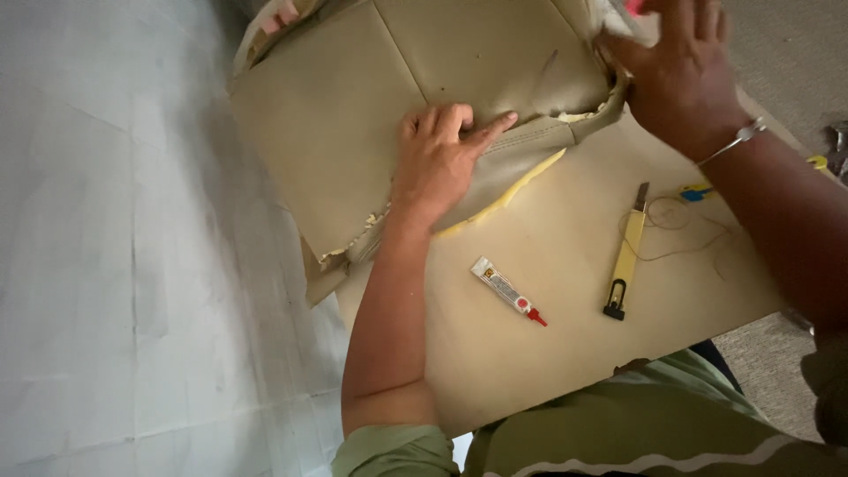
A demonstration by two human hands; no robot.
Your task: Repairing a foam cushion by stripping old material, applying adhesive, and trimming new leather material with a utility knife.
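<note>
A beige leather cushion cover (353, 97) lies over yellow foam (521, 181) that shows along a torn seam. My left hand (442, 159) presses flat on the cover beside the seam, fingers spread, holding nothing. My right hand (680, 71) is at the cover's upper right corner, fingers curled over the torn edge, gripping the leather; its fingertips are partly out of view. A silver bracelet (738, 140) circles that wrist.
On the beige surface (565, 353) below lie a small glue tube (508, 291) with a red cap, a yellow utility knife (625, 256) with its blade out, and a loose thread (680, 230). A pale floor (115, 265) is on the left.
</note>
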